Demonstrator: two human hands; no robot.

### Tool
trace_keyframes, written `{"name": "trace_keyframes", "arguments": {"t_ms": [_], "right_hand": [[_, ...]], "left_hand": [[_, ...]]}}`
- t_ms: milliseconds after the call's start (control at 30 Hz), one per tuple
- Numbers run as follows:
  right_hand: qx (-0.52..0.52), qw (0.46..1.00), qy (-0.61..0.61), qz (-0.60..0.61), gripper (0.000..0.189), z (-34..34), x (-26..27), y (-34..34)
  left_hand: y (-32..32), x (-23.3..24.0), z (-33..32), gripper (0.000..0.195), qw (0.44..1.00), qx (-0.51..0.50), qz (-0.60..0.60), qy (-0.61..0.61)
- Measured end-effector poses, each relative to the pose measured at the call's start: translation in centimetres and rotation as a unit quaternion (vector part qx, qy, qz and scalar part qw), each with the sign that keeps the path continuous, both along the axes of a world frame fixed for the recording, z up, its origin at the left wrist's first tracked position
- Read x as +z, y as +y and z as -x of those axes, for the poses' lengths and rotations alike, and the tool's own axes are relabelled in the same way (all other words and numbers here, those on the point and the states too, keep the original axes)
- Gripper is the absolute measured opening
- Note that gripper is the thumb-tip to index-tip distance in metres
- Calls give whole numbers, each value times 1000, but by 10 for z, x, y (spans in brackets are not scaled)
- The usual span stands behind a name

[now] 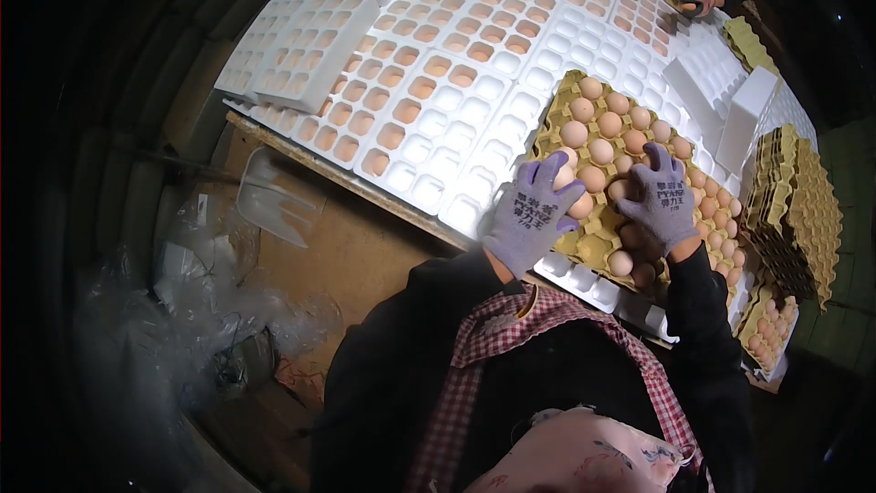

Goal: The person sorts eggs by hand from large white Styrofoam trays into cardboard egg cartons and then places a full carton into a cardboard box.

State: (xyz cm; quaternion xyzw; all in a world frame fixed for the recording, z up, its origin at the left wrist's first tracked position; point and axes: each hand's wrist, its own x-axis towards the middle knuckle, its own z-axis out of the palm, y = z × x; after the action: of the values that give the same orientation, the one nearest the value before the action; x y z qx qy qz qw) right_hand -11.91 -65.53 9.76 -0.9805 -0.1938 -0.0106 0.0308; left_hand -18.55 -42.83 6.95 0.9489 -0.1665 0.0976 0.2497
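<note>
My left hand [532,216], in a purple knit glove, rests over the left side of a yellow pulp egg tray [588,246], its fingers closed round brown eggs [580,206]. On the same tray my right hand [660,198], gloved alike, has its fingers spread down among the eggs beside a brown egg [620,190]; whether it grips one is hidden. More eggs fill the upper part of the tray, and several cups near my hands hold none. Under and beside it lie white foam egg trays [472,109], some cups with eggs sunk in them, others bare.
Stacked foam trays [311,48] stand at the upper left. Right of me are piled pulp trays [787,212] and an upright foam piece [746,116]. A co-worker's gloved hand [699,1] holds an egg at the upper right. Clear plastic wrap [205,301] lies low at the left.
</note>
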Motion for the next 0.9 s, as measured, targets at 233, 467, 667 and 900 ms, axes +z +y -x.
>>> {"name": "trace_keyframes", "arguments": {"t_ms": [233,467,667,900], "right_hand": [[224,947,49,-223,33,-6,41,106],[316,933,156,75,18,-22,-49,201],[226,954,171,95,34,-59,-58,186],[259,962,81,32,30,-100,-93,178]], "left_hand": [[88,-43,67,47,947,320,7,6],[94,-64,57,34,952,274,131,45],[132,-68,4,32,955,264,84,106],[130,-98,-76,37,989,118,89,-11]]}}
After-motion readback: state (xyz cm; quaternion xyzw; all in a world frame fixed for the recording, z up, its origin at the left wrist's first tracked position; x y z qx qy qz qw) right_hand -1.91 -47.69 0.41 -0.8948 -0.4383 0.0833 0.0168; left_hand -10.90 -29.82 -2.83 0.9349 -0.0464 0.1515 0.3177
